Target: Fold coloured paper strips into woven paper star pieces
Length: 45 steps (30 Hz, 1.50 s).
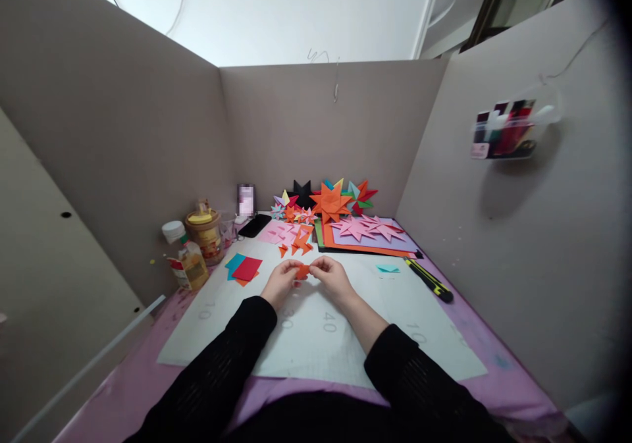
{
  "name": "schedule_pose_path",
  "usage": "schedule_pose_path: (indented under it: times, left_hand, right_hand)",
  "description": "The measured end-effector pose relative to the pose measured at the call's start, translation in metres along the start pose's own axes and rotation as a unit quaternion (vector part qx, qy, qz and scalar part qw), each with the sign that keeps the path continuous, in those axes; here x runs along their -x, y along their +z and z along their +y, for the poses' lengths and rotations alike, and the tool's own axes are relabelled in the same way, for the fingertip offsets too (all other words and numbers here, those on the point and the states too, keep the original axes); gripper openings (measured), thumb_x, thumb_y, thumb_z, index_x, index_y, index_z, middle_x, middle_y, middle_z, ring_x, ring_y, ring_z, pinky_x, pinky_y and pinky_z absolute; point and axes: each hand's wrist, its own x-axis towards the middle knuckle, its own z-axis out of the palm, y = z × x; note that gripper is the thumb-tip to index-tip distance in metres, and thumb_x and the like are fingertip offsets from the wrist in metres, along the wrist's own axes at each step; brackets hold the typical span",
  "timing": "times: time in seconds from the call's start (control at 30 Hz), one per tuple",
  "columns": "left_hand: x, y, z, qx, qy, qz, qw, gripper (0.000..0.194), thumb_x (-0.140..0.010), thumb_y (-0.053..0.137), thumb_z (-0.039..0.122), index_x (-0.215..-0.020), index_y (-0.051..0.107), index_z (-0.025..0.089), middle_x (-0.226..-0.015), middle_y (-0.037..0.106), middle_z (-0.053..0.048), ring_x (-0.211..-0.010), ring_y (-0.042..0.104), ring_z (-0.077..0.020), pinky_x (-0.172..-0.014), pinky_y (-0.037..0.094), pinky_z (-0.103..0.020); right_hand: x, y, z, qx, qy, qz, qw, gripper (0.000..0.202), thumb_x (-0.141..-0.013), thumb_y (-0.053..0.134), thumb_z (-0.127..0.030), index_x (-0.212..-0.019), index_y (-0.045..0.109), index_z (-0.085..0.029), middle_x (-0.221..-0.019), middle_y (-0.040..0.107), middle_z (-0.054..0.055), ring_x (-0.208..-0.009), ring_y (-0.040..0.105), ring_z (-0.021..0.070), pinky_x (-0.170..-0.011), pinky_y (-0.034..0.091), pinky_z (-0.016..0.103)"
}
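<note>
Both hands are closed on one small orange paper piece: the left hand pinches its left side, the right hand its right edge, between thumb and fingers. The piece sits between the two sets of fingertips, partly covered by them, so its exact fold cannot be told. It is held over the middle of a white cutting mat printed with grey numbers.

Just beyond the fingers lie small folded orange pieces, with pink folded pieces beside them. Left of the left hand, a red paper square overlaps blue and orange sheets. Right of the right hand, well apart, are a folded turquoise piece and a black-and-yellow utility knife.

Farther back, pink paper stars rest on stacked coloured sheets, and a large orange star stands near a black star before the grey partition.
</note>
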Motion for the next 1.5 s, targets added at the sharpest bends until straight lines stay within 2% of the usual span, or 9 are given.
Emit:
schedule_pose_path:
  times: [0.1, 0.2, 0.4, 0.6, 0.9, 1.2, 1.3, 1.37, 1.5]
  left_hand:
    - [0.0, 0.0, 0.002, -0.031, 0.037, 0.027, 0.998, 0.033, -0.068, 0.063, 0.042, -0.085, 0.059, 0.014, -0.081, 0.06, -0.006, -0.069, 0.058, -0.0135, -0.05, 0.042, -0.019]
    - [0.0, 0.0, 0.002, -0.075, 0.068, 0.02, 0.995, 0.036, -0.068, 0.062, 0.045, -0.084, 0.06, 0.013, -0.079, 0.06, -0.005, -0.069, 0.056, -0.0134, -0.051, 0.043, -0.019]
    - [0.002, 0.0, 0.001, -0.104, 0.106, 0.003, 0.989, 0.031, -0.066, 0.066, 0.039, -0.081, 0.061, 0.012, -0.074, 0.06, -0.004, -0.063, 0.055, -0.0117, -0.056, 0.044, -0.022]
    - [0.005, 0.004, 0.004, -0.177, 0.132, 0.025, 0.975, 0.027, -0.067, 0.064, 0.037, -0.073, 0.063, 0.011, -0.065, 0.061, -0.004, -0.06, 0.055, -0.0131, -0.058, 0.042, -0.024]
    - [0.008, 0.006, 0.004, -0.255, 0.18, 0.041, 0.949, 0.021, -0.069, 0.059, 0.035, -0.07, 0.066, 0.015, -0.071, 0.066, -0.005, -0.068, 0.058, -0.0167, -0.062, 0.043, -0.025]
    - [0.002, -0.001, 0.004, -0.232, 0.167, 0.065, 0.956, 0.024, -0.069, 0.059, 0.037, -0.066, 0.063, 0.014, -0.059, 0.059, -0.001, -0.058, 0.052, -0.0129, -0.057, 0.039, -0.023]
    - [-0.001, -0.004, 0.001, -0.195, 0.146, 0.062, 0.968, 0.027, -0.07, 0.058, 0.039, -0.068, 0.062, 0.012, -0.061, 0.059, -0.002, -0.057, 0.051, -0.0122, -0.056, 0.039, -0.023]
    - [-0.001, -0.003, 0.0, -0.173, 0.134, 0.052, 0.974, 0.028, -0.07, 0.059, 0.039, -0.069, 0.062, 0.012, -0.061, 0.059, -0.002, -0.057, 0.051, -0.0121, -0.055, 0.039, -0.023]
    - [0.002, 0.001, -0.001, -0.158, 0.11, 0.036, 0.981, 0.028, -0.068, 0.061, 0.039, -0.068, 0.063, 0.011, -0.06, 0.06, -0.003, -0.055, 0.052, -0.0119, -0.054, 0.039, -0.022]
  right_hand:
    - [0.001, 0.001, -0.003, 0.01, -0.014, 0.016, 1.0, 0.011, -0.065, 0.063, -0.024, -0.068, 0.056, -0.017, -0.059, 0.052, -0.004, -0.053, 0.046, 0.0102, -0.053, 0.036, 0.023]
    - [0.002, 0.003, -0.007, 0.034, -0.024, 0.026, 0.999, 0.01, -0.065, 0.062, -0.023, -0.067, 0.054, -0.017, -0.059, 0.051, -0.004, -0.053, 0.044, 0.0104, -0.053, 0.035, 0.023]
    - [0.004, 0.003, -0.013, 0.086, -0.062, 0.032, 0.994, 0.005, -0.067, 0.057, -0.021, -0.068, 0.052, -0.018, -0.061, 0.05, -0.003, -0.057, 0.045, 0.0117, -0.055, 0.036, 0.023]
    - [0.008, 0.004, -0.015, 0.124, -0.099, 0.029, 0.987, 0.003, -0.068, 0.053, -0.02, -0.07, 0.051, -0.019, -0.064, 0.05, -0.003, -0.06, 0.046, 0.0126, -0.058, 0.038, 0.024]
    - [0.01, 0.007, -0.012, 0.115, -0.089, 0.023, 0.989, 0.006, -0.069, 0.055, -0.024, -0.071, 0.052, -0.019, -0.065, 0.052, -0.002, -0.062, 0.048, 0.0134, -0.06, 0.039, 0.025]
    - [-0.003, -0.002, -0.006, -0.014, -0.027, 0.079, 0.996, 0.021, -0.067, 0.06, -0.03, -0.081, 0.048, -0.02, -0.065, 0.053, -0.002, -0.061, 0.051, 0.0135, -0.059, 0.041, 0.025]
    - [-0.002, 0.002, -0.006, 0.019, -0.02, 0.038, 0.999, 0.023, -0.067, 0.061, -0.03, -0.085, 0.052, -0.019, -0.071, 0.055, 0.0, -0.067, 0.052, 0.0144, -0.062, 0.041, 0.026]
    - [0.0, 0.006, -0.005, 0.059, -0.019, 0.006, 0.998, 0.017, -0.068, 0.059, -0.031, -0.077, 0.055, -0.018, -0.072, 0.056, 0.001, -0.068, 0.051, 0.0146, -0.062, 0.04, 0.025]
    - [0.003, 0.012, -0.003, 0.086, -0.029, 0.012, 0.996, 0.017, -0.072, 0.053, -0.031, -0.062, 0.054, -0.017, -0.06, 0.051, -0.001, -0.06, 0.047, 0.013, -0.059, 0.038, 0.025]
